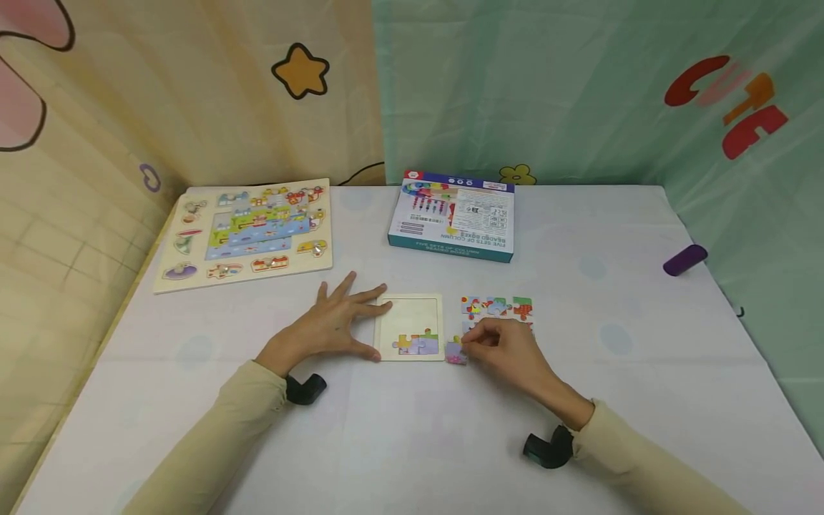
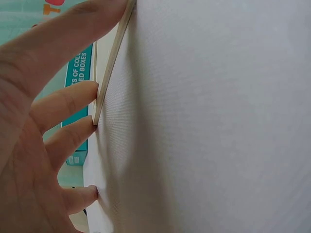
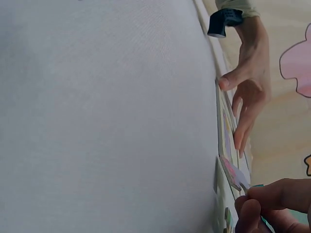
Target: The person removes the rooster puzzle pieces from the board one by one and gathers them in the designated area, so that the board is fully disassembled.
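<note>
A square wooden puzzle tray lies on the table, with a few joined purple and yellow pieces along its bottom edge. My left hand is spread at the tray's left side, thumb and fingertips touching the rim. Between thumb and fingers, my right hand pinches a purple puzzle piece with a pink patch, beside the tray's right edge. In the right wrist view that piece is tilted. Several loose puzzle pieces lie right of the tray, partly hidden by my right hand.
A large wooden knob puzzle board lies at the back left. Behind the tray is a flat box of beads. A purple cylinder lies near the table's right edge. Curtains hang along the back and sides.
</note>
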`<state>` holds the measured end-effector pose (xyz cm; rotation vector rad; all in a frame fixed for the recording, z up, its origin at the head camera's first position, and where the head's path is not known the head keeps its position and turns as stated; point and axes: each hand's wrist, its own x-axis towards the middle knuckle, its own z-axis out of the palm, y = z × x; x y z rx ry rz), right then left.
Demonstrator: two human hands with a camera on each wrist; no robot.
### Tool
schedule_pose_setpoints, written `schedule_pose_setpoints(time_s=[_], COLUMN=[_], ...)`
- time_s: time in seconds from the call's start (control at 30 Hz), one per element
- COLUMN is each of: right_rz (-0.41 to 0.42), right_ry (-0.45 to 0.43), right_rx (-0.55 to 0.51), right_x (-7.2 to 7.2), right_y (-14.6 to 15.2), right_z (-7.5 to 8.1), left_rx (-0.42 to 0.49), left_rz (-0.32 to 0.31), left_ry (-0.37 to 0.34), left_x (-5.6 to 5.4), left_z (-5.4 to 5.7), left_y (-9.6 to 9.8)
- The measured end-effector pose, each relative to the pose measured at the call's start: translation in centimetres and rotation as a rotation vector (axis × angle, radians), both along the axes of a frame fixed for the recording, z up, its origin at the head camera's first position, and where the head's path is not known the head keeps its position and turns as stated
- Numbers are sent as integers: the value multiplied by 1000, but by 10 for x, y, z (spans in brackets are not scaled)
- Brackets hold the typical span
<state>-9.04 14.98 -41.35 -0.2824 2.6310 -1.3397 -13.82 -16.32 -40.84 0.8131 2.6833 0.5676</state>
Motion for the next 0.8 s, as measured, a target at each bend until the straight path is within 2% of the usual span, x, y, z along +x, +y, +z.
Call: schedule_pose_setpoints(time_s=[0.33,0.8], right_rz=[-34,-22], right_ry=[-11,10], right_rx=[41,62], right_x=[7,8], right_y=[21,23], right_z=[-3,-5], left_rx=[-6,2], left_rz=[0,8], left_ry=[-5,-12], left_x=[0,0], left_z=[0,-1], left_y=[0,0])
